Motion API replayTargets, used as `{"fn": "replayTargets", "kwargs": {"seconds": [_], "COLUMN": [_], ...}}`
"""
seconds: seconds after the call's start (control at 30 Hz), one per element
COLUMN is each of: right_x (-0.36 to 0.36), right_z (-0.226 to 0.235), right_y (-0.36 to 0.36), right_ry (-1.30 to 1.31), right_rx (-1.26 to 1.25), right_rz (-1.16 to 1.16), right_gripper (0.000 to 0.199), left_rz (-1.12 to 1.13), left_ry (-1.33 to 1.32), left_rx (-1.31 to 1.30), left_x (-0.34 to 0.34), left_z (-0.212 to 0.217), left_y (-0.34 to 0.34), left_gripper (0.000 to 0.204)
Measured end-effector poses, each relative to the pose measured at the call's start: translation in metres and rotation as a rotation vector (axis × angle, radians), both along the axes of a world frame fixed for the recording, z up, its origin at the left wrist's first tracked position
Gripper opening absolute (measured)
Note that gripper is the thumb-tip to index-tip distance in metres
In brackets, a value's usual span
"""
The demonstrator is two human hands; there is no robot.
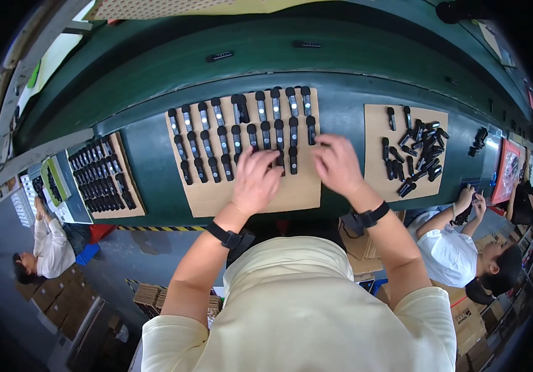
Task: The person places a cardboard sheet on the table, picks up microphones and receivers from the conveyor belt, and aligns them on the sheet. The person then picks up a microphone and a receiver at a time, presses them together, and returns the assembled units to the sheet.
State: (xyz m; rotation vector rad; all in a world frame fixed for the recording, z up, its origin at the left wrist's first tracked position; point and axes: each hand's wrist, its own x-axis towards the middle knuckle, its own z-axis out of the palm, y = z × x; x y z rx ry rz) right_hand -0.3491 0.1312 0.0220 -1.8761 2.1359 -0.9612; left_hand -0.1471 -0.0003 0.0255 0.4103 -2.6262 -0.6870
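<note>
Small black microphones with foam heads stand out in rows on a cardboard sheet (235,197) before me. My left hand (257,180) is over the lowest row, its bent fingers and thumb closed around a microphone (280,159) and covering part of that row. My right hand (340,164) hovers at the sheet's right edge, thumb and forefinger apart. Its fingertips are nearest to the microphone (311,131) at the right end of the middle row. One spot in the top row holds a wider dark piece (240,108).
To the right, a second cardboard sheet (375,180) bears a loose pile of microphones. Another sheet (131,186) with rows of them is at left. Two black pieces (220,56) lie on the green belt beyond. Co-workers sit at left (52,248) and right (449,245).
</note>
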Motion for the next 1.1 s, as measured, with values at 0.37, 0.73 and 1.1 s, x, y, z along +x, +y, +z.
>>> {"fn": "replayTargets", "kwargs": {"seconds": [0.37,0.73,1.1], "right_x": [-0.129,-0.128,-0.052], "right_z": [-0.033,-0.034,0.062], "right_y": [-0.155,-0.177,-0.026], "right_ry": [0.129,-0.026,-0.498], "right_rx": [0.114,0.360,0.153], "right_rz": [-0.154,-0.153,-0.240], "right_gripper": [0.036,0.028,0.023], "left_rz": [0.350,0.503,0.589], "left_ry": [-0.013,-0.518,-0.677], "left_rx": [-0.061,-0.035,0.007], "left_x": [-0.022,-0.059,-0.074], "left_z": [0.028,-0.025,-0.032], "left_y": [-0.174,-0.263,-0.265], "left_gripper": [0.017,0.027,0.027]}}
